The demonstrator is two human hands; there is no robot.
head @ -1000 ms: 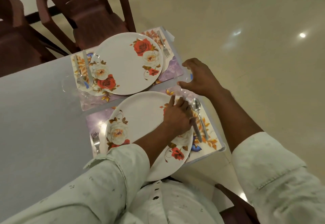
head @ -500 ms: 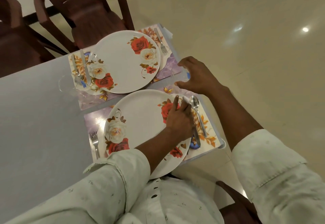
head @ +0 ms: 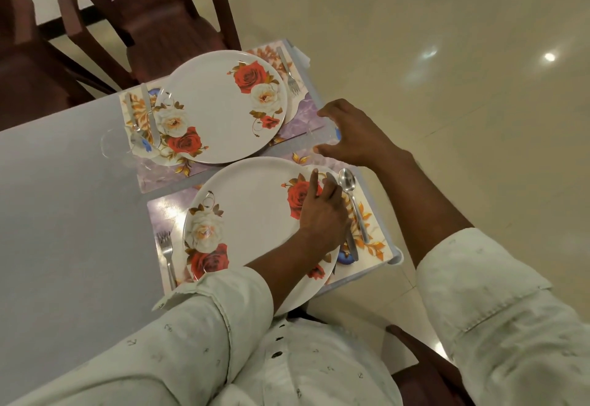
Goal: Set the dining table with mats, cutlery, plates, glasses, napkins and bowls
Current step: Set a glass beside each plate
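On the grey table (head: 57, 214), at its right end, two floral mats lie side by side, the far mat (head: 300, 115) and the near mat (head: 166, 211), each carrying a white plate with roses. Brown chairs (head: 143, 16) stand behind the table's far edge. The far plate (head: 220, 109) has a fork (head: 289, 73) to its right and a knife (head: 150, 115) and spoon (head: 135, 131) to its left; a clear glass (head: 111, 144) stands by that spoon, partly off the mat. The near plate (head: 255, 214) has a second fork (head: 167, 255) on its left. The left hand (head: 322, 214) rests on this plate's right rim, fingers spread fairly straight and touching the second knife (head: 349, 239), which lies just beside the plate; whether they pinch it I cannot tell. A second spoon (head: 352, 201) lies just right of that knife. The right hand (head: 354, 137) curls round a second clear glass (head: 319, 137) at the table's edge, between the two mats.
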